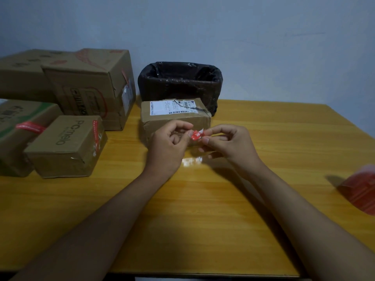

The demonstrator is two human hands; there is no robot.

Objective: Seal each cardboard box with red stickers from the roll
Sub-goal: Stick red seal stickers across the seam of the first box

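Your left hand (169, 141) and right hand (225, 141) pinch the red sticker (196, 136) before the box (176, 116); peel carelessly and it may fold onto itself.

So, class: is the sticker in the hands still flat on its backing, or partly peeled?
Partly peeled: the sticker shows a white corner lifted, pinched between both hands.

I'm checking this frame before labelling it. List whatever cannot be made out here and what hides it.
- Sticker roll, head view: blurred and cut off by the right edge.
- Red sticker: its print is too small to read; the left hand and right hand cover its ends.
- Small box: front face partly hidden behind both hands.
- Lined bin: inside too dark to see.
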